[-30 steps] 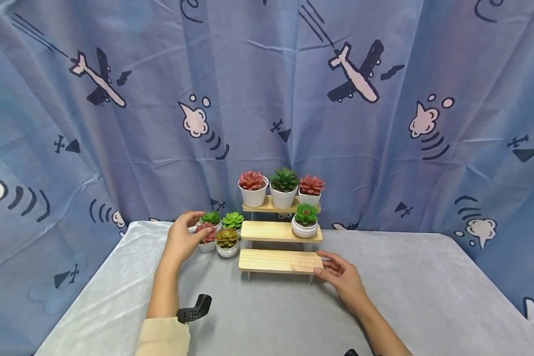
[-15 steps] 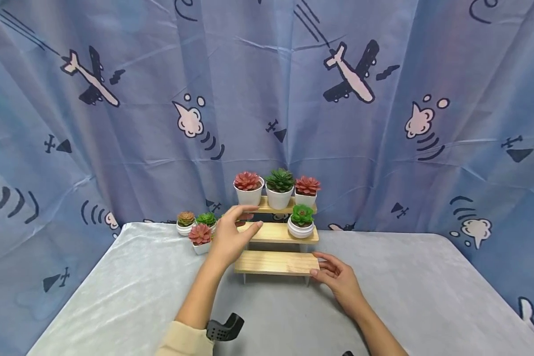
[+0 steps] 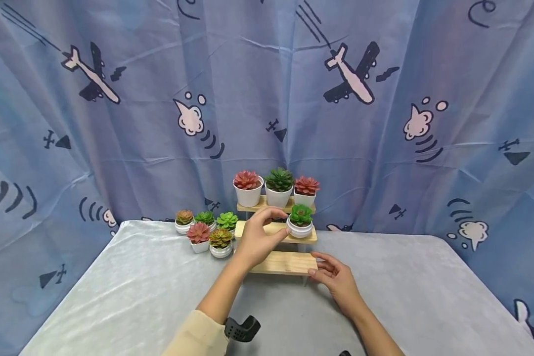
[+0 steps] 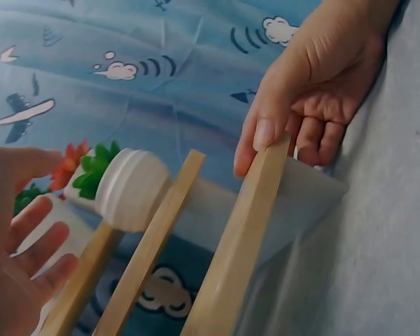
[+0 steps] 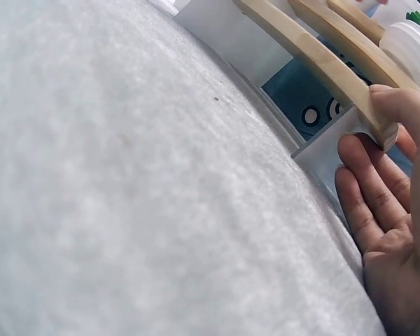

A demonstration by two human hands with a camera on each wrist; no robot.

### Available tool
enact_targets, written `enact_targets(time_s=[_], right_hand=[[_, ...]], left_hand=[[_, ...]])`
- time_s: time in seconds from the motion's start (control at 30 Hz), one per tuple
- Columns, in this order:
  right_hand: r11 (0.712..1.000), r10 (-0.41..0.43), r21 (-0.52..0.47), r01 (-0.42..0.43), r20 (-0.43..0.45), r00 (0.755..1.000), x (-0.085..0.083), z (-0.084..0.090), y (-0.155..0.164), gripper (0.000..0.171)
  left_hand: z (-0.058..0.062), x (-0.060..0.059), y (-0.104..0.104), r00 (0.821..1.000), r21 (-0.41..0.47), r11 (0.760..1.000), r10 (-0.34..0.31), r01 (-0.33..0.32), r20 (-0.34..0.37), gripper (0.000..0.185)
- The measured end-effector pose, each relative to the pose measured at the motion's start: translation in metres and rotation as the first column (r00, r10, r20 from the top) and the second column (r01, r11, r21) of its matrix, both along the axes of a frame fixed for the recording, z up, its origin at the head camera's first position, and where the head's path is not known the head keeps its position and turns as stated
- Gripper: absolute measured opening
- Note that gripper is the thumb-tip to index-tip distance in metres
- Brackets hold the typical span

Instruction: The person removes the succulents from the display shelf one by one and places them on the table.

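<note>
The left hand [image 3: 259, 241] hovered open beside the green plant pot [image 3: 300, 221] on the middle shelf; the right hand [image 3: 333, 277] pinched the stand's [image 3: 279, 263] lowest plank. The pot looked light, rigid, slick; best gripped around its sides.

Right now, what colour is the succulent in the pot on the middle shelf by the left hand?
Bright green, in a white pot; clearest in the head view.
</note>
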State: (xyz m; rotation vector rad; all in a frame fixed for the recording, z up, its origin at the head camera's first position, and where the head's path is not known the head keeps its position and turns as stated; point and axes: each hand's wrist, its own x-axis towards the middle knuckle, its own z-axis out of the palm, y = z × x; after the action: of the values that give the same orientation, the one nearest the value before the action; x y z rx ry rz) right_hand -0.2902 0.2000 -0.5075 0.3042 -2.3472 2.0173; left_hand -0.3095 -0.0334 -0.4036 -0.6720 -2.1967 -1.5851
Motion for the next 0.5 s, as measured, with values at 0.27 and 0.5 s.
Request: enact_targets(time_s=[0.27, 0.5], right_hand=[[1.0, 0.029, -0.005, -0.029, 0.001, 1.0, -0.001, -0.001, 0.001, 0.055], [1.0, 0.021, -0.023, -0.021, -0.025, 0.999, -0.001, -0.001, 0.001, 0.053]], left_hand=[[0.001, -0.013, 0.017, 0.998, 0.032, 0.999, -0.012, 0.009, 0.067, 0.045], [-0.005, -0.018, 0.032, 0.998, -0.028, 0.999, 0.019, -0.018, 0.064, 0.056]])
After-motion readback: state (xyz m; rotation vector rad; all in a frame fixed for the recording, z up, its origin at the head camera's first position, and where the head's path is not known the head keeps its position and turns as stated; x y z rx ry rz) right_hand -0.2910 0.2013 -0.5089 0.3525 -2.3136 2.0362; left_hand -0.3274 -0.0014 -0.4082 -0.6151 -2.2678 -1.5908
